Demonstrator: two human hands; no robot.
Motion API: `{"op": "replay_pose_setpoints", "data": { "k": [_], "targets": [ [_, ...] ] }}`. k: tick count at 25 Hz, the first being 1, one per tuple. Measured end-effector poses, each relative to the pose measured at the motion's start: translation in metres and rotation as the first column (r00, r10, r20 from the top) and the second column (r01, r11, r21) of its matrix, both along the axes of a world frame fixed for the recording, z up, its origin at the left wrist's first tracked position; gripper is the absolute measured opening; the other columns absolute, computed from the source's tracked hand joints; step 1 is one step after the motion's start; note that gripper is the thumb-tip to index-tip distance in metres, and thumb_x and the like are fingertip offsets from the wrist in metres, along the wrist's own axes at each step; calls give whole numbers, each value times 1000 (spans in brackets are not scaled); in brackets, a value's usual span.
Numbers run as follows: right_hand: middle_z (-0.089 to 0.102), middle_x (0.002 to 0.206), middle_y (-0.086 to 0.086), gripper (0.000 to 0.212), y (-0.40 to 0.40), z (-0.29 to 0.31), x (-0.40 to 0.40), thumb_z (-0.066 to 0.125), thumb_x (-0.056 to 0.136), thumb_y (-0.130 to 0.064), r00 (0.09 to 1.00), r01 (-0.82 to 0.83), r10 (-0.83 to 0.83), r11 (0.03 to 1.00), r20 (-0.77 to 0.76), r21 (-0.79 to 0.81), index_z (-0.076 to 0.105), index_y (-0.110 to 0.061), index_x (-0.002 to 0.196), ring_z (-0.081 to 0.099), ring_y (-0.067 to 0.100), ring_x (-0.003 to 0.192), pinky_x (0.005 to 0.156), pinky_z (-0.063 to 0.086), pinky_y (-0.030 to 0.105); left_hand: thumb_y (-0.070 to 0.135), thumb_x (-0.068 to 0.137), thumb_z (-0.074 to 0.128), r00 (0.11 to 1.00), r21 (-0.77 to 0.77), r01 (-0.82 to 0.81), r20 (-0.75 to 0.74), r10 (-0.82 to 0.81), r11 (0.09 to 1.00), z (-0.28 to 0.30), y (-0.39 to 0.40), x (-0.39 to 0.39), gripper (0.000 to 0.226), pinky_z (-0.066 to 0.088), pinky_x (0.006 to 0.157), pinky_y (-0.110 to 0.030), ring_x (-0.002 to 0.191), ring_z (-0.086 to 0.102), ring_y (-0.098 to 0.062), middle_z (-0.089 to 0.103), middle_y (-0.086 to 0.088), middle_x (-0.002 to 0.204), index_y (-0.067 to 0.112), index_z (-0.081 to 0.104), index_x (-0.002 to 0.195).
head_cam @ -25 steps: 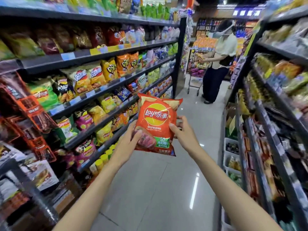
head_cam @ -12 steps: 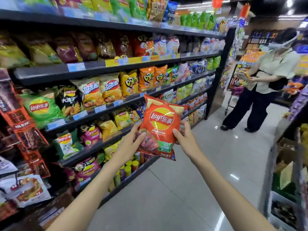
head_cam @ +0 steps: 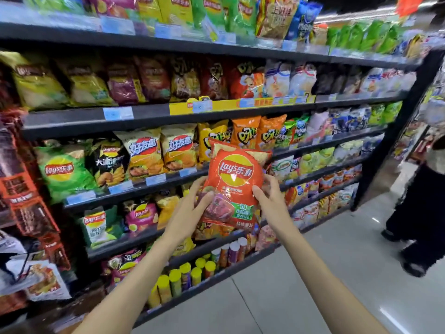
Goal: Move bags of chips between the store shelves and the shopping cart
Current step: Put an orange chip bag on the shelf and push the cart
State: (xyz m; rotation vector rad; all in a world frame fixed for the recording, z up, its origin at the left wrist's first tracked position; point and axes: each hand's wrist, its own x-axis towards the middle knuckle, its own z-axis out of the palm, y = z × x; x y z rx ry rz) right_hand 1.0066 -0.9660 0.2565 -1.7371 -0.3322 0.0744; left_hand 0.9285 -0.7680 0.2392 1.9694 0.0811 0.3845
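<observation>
We are facing the shelves (head_cam: pixel 149 189); green bag (head_cam: pixel 63 169) sitting far left, no cart in view; our left hand (head_cam: pixel 190 210) is gripping the red chip bag (head_cam: pixel 232 186) at its left edge, thumb on front; right hand (head_cam: pixel 271 201) is pinching the right edge; the bag is hanging upright in the air just before the middle shelf; we are judging that squeezing could crush chips, or pushing in could knock neighbouring bags off; another shopper (head_cam: pixel 423 213) is standing far right.

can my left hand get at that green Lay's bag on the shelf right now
Probably not yet. Your left hand grips the red Lay's bag together with the right hand. Nothing blocks the green Lay's bag at the shelf front, but you'd need to let go first.
</observation>
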Motion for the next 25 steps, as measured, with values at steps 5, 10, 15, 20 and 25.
{"op": "replay_pose_setpoints", "data": {
  "k": [5, 10, 15, 20, 25],
  "targets": [
    [52, 125, -5, 47, 47, 30, 96, 49, 101, -40, 990, -83, 82, 997, 112, 2, 29, -30, 142, 62, 4, 100, 67, 53, 16, 50, 98, 48, 991, 18, -86, 107, 83, 996, 15, 47, 95, 52, 47, 83, -8, 108, 57, 12, 58, 14, 131, 41, 33, 147],
    [53, 131, 0, 51, 101, 80, 201, 52, 99, -43, 971, -164, 155, 986, 182, 36, 30, -28, 142, 62, 8, 105, 75, 54, 23, 55, 96, 47, 970, 84, -188, 174, 171, 979, 63, 95, 195, 48, 50, 83, -14, 97, 58, 13, 58, 25, 115, 45, 35, 141],
    [52, 124, -13, 58, 131, 114, 268, 54, 96, -46, 954, -211, 186, 973, 236, 88, 25, -39, 145, 64, 6, 102, 80, 58, 30, 58, 96, 45, 955, 140, -203, 248, 164, 969, 107, 125, 260, 45, 50, 77, -9, 96, 60, 13, 61, 21, 118, 45, 38, 139],
    [57, 119, -15, 53, 165, 132, 316, 54, 97, -44, 936, -267, 234, 959, 263, 95, 29, -37, 143, 65, 5, 100, 75, 55, 21, 67, 94, 42, 948, 285, -286, 222, 227, 915, 136, 166, 302, 48, 48, 94, -35, 114, 57, -12, 62, 13, 119, 46, 40, 137],
    [65, 122, -7, 52, 203, 152, 362, 55, 96, -45, 888, -395, 354, 914, 294, 91, 40, -31, 144, 70, 8, 98, 80, 57, 24, 75, 86, 41, 904, 311, -415, 249, 347, 855, 165, 199, 329, 53, 46, 103, -45, 119, 56, -20, 66, 9, 122, 47, 48, 131]
  ]
}}
